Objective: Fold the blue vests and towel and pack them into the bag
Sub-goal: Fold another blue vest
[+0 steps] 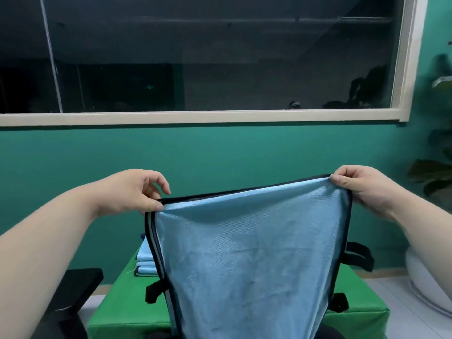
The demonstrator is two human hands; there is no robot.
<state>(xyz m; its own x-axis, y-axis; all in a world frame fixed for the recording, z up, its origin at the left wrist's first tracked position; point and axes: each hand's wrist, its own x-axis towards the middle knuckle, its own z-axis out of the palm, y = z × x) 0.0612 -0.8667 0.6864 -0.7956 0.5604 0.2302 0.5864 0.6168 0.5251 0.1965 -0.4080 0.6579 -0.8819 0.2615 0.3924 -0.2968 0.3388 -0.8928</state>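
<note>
**Vest held aloft by its top corners, ready to be folded**

The light blue fabric vest with black trim (247, 253) is held in the air above the green-covered counter (117, 309). It hangs from its top edge, with its black straps (359, 255) dangling at the sides.

For a clean fold, it is judged that the top edge should be drawn taut and levelled — the right corner sits higher at present. The two corners should then be brought together so that the trims meet, with the straps tucked inside.

One top corner is pinched by the left hand (137, 192) and the other by the right hand (357, 184) — thumb against curled fingers in each case. Both arms are stretched forward and spread apart.

Behind the vest, a stack of folded blue cloths (145, 260) lies on the counter. No bag can be seen.
</note>
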